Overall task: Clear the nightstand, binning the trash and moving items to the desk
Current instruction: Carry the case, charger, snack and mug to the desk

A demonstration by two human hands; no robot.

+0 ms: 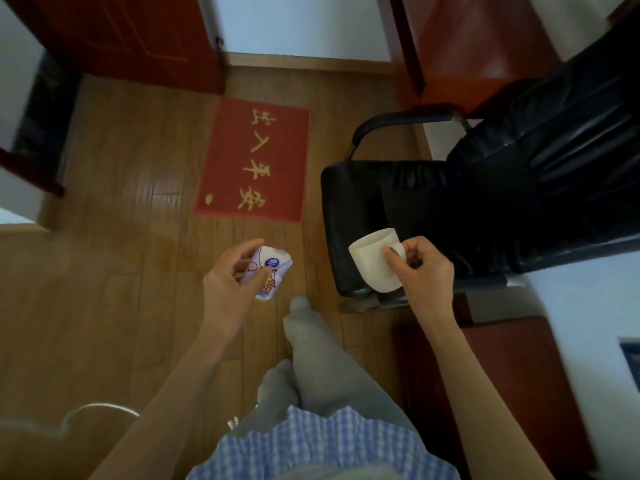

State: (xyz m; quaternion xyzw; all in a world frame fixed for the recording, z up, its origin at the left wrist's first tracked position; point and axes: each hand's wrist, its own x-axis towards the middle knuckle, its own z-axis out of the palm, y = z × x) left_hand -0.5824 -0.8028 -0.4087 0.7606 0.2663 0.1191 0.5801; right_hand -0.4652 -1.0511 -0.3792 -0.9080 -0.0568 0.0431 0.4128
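Home room, wooden floor [121, 188], red doormat [252, 161], black chair [433, 202]

Wooden plank floor [131, 209] with a red doormat [221, 161], a black leather chair [485, 202] beside it, white walls [298, 22].

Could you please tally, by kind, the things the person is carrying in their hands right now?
Cream mug, in the right hand: 1
Crumpled purple-and-white packet, in the left hand: 1
Total: 2
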